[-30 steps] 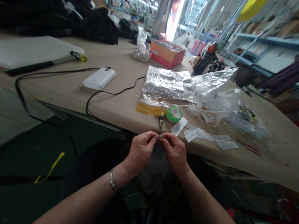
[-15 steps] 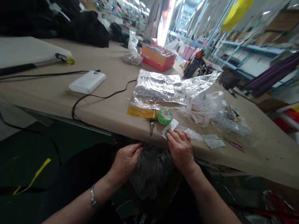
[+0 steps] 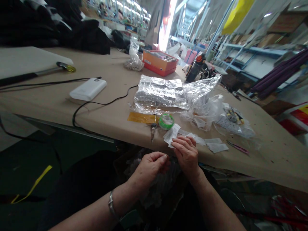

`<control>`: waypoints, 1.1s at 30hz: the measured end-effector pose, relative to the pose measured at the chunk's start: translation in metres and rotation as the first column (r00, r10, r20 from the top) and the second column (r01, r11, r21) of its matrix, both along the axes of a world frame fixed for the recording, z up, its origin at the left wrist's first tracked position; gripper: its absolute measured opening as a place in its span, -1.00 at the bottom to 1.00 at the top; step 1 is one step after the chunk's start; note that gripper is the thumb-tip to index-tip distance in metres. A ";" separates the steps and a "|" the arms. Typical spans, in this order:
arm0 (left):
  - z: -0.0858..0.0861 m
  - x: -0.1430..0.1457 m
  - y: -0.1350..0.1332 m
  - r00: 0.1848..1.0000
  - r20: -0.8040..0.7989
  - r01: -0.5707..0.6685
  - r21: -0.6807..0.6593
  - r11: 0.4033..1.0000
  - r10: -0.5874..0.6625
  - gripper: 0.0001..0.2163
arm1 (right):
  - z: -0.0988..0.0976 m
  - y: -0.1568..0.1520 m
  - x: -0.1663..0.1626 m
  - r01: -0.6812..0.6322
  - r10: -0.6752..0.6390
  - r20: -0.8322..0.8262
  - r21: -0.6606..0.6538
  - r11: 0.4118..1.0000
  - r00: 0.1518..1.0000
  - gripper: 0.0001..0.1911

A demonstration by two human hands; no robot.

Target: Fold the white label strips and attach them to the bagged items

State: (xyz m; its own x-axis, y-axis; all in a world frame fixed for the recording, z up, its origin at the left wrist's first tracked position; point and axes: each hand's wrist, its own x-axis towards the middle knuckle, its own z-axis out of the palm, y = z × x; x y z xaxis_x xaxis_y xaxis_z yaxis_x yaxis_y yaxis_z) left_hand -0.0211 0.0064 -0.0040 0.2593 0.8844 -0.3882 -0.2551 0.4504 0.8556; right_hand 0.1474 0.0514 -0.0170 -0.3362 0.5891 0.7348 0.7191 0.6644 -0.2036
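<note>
Right hand [image 3: 186, 154]: fingers extended and lying flat at the near edge of the worktop [image 3: 115, 106], fingertips resting on a small white paper label [image 3: 171, 134]. Whether the label is pinched or merely pressed under the fingers cannot be told. Left hand [image 3: 151, 166]: held below the worktop edge, over the lap, fingers curled in with thumb and forefinger brought together; any item between them is too small to make out. A metal bracelet [image 3: 111, 202] sits on the left wrist. Under both hands, in the lap, lies a crumpled clear plastic bag [image 3: 158, 189].

Further white paper labels [image 3: 216, 146] lie scattered along the edge to the right of the right hand. Just beyond the label under the fingers stands a green spool [image 3: 166, 121], and just beside it on the left a soldering iron [image 3: 152, 130] lies with its tip pointing toward the worktop edge. A yellow strip [image 3: 141, 117] lies flat left of the spool. Behind these sits a silver foil packet [image 3: 158, 93] in clear plastic wrapping [image 3: 204, 99], which spreads rightward to a bag of small parts [image 3: 232, 120]. A thin pink-handled tool [image 3: 237, 147] lies right of the labels.

Further left, a white power bank [image 3: 88, 89] with a black cable [image 3: 101, 103] running off the edge. At the rear, an orange box [image 3: 158, 62] and a black garment pile [image 3: 81, 33].
</note>
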 end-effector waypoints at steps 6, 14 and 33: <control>0.007 0.018 0.006 0.856 0.506 0.030 -0.259 0.965 0.109 -0.85 | 0.009 -0.041 -0.003 -0.175 0.176 0.083 -0.019 0.984 0.981 -0.85; 0.000 0.024 0.007 0.970 0.234 -0.003 -0.251 0.968 0.064 -0.84 | 0.001 -0.029 0.025 0.123 -0.114 0.132 -0.066 0.990 0.985 -0.59; 0.009 0.030 0.009 0.972 0.232 0.052 -0.334 0.941 0.029 -0.86 | -0.005 -0.022 0.038 -0.015 0.010 -0.170 -0.027 1.000 0.985 -0.79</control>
